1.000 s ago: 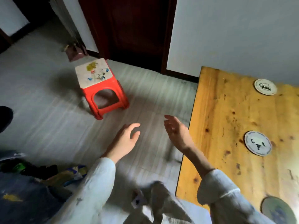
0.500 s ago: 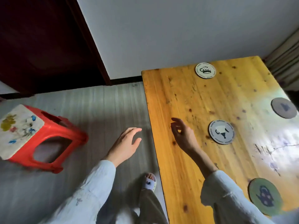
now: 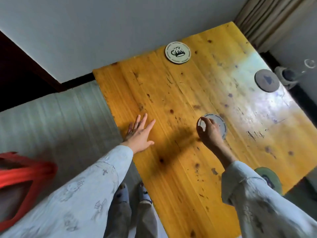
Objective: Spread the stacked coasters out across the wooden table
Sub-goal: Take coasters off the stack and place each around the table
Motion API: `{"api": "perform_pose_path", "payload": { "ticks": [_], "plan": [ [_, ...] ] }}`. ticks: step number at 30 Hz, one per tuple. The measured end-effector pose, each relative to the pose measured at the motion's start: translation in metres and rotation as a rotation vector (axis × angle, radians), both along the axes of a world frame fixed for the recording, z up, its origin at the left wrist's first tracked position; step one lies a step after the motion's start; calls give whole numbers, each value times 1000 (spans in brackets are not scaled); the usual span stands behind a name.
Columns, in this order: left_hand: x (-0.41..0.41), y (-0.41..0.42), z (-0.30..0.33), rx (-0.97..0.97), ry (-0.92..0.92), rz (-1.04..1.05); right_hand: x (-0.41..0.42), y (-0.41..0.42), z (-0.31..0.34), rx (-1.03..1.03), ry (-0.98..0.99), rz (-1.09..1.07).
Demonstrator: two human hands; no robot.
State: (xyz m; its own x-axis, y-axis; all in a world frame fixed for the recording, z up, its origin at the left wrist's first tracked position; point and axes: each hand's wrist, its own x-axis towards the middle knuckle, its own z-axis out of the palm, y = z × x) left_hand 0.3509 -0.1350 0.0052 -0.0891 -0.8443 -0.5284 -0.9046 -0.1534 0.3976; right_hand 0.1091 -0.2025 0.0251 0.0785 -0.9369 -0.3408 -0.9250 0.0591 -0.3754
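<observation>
Round coasters lie apart on the wooden table [image 3: 171, 93]. A white coaster with a beer-mug print [image 3: 178, 52] sits at the far edge, a grey coaster [image 3: 266, 80] at the right edge, and a green coaster [image 3: 271, 177] near me, partly behind my right sleeve. My right hand [image 3: 208, 132] rests on the middle pale coaster [image 3: 218, 123], fingers curled at its left rim. My left hand [image 3: 139, 133] lies flat with spread fingers at the table's left edge, holding nothing.
A red plastic stool [image 3: 22, 182] stands on the floor at the left. My slippered feet [image 3: 132, 193] are beside the table's near left edge. A wall runs behind the table, a curtain [image 3: 267, 18] hangs at the far right, and a small dark object [image 3: 288, 74] sits beyond the right edge.
The view has swung right onto the table. My right hand has moved right onto the middle coaster. My left hand has come from over the floor onto the table's left edge.
</observation>
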Motion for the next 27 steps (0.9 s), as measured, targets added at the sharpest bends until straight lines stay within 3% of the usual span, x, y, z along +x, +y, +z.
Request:
{"api": "perform_pose_path", "payload": {
  "ticks": [5,9,12,27],
  "plan": [
    [-3,3,-34,137,-197,-151,-30,-17,-27,31,115,-77],
    [-4,7,-43,118,-239,-142,-38,-42,-36,161,121,-199],
    [-5,6,-43,117,-247,-139,-31,-48,-38,107,84,-277],
    [-4,10,-43,42,-225,-95,34,-1,-46,109,57,144]
  ]
}}
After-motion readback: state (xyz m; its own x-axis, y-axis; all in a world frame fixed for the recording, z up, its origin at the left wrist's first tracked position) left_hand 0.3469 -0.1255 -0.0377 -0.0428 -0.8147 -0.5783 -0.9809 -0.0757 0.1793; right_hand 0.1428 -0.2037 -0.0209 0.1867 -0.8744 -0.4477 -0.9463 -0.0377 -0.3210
